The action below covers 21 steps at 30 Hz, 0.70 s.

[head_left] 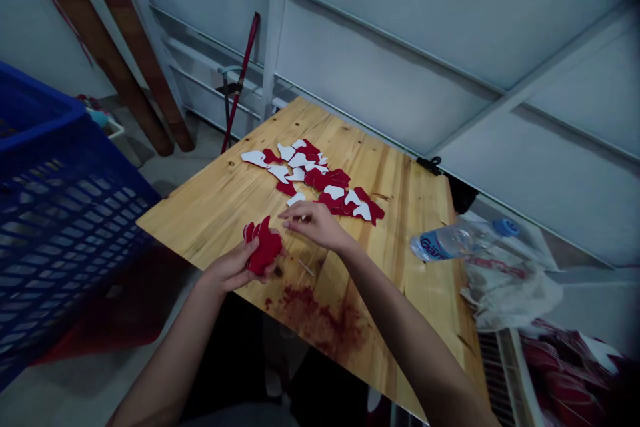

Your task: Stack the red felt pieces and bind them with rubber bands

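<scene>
My left hand [233,269] is closed around a small stack of red cut-out pieces [266,251], with pointed tips fanned out at the top. Just to the right of it, my right hand [317,223] hovers over the wooden table with its fingertips pinched together. Whatever may be between those fingertips is too small to make out. Beyond both hands lies a loose spread of red and white cut-out pieces [327,179], some overlapping, red or white side up. A thin white stick [306,267] rests on the tabletop below my right hand.
Red smears [320,317] mark the near edge of the table [210,197]. A water bottle [445,241] lies at the right, by a plastic bag [515,293]. A blue basket [75,213] stands left. Red pieces [570,380] fill a crate at lower right. Wall panels [390,60] rise behind.
</scene>
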Each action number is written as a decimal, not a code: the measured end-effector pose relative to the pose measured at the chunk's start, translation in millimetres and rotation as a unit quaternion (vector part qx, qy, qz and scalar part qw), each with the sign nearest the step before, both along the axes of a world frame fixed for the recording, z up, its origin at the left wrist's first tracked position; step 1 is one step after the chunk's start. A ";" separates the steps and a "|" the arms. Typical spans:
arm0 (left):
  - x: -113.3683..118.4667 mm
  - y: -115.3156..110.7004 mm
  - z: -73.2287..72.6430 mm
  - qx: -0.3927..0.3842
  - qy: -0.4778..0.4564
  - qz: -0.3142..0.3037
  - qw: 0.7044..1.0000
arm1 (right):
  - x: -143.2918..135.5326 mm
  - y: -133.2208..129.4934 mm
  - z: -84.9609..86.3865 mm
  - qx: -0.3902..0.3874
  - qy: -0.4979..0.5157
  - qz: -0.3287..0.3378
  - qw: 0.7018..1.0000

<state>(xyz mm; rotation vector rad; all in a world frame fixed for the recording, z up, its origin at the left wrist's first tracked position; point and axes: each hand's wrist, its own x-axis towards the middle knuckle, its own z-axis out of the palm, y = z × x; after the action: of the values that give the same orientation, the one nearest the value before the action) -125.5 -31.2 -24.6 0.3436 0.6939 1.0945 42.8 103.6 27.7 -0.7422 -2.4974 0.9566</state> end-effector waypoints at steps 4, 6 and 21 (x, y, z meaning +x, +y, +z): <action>-12.6 -1.7 8.4 -0.034 0.019 0.020 0.999 | -28.6 48.3 -10.9 0.129 -0.205 -0.160 0.957; -18.4 -5.7 8.4 -0.019 0.024 0.032 0.999 | -36.4 61.0 -16.0 0.150 -0.265 -0.177 0.936; -30.9 -8.2 -1.7 0.038 -0.074 0.039 0.996 | -100.5 90.8 -18.0 0.212 -0.310 -0.130 0.918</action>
<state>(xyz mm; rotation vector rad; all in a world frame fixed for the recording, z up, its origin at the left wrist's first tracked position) -156.4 -39.4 -26.3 0.2985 0.5394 1.2101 -57.6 194.4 9.7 -1.3350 -2.8607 0.0588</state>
